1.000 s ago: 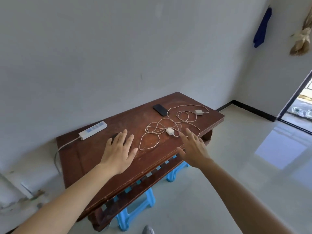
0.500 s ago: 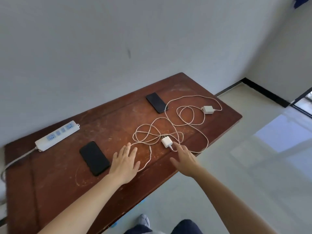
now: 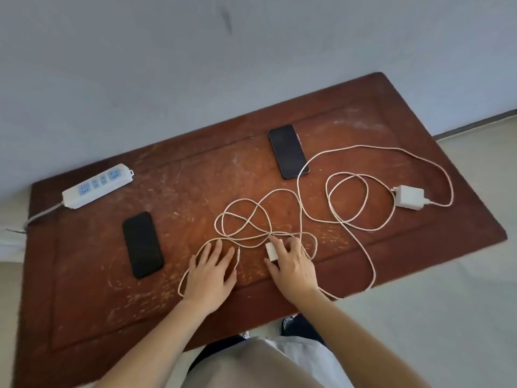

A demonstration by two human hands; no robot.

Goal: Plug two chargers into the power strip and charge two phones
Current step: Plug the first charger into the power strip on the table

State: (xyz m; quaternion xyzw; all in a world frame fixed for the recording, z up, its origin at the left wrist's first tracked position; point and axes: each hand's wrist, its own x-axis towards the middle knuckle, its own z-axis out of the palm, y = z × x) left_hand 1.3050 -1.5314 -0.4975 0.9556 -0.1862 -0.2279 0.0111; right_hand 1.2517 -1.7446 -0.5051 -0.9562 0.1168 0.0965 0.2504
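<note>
A white power strip (image 3: 96, 186) lies at the table's far left, sockets empty. One black phone (image 3: 142, 245) rests near it, and a second black phone (image 3: 288, 151) lies farther back in the middle. Tangled white cables (image 3: 347, 175) loop across the table's right half. A larger white charger (image 3: 409, 197) sits at the right, unplugged. My right hand (image 3: 293, 268) pinches a small white charger (image 3: 270, 251) between thumb and forefinger near the front edge. My left hand (image 3: 211, 275) lies flat with fingers apart, over a cable loop and beside a cable's plug end.
The worn brown wooden table (image 3: 84, 303) stands against a pale wall (image 3: 167, 65). The strip's cord (image 3: 42, 214) runs off the left edge. Pale floor tiles (image 3: 447, 317) lie to the right, and my legs show below the front edge.
The view has tilted down and come closer over the table. My right hand has reached the small charger and closed on it. My left hand has moved onto the cable loop.
</note>
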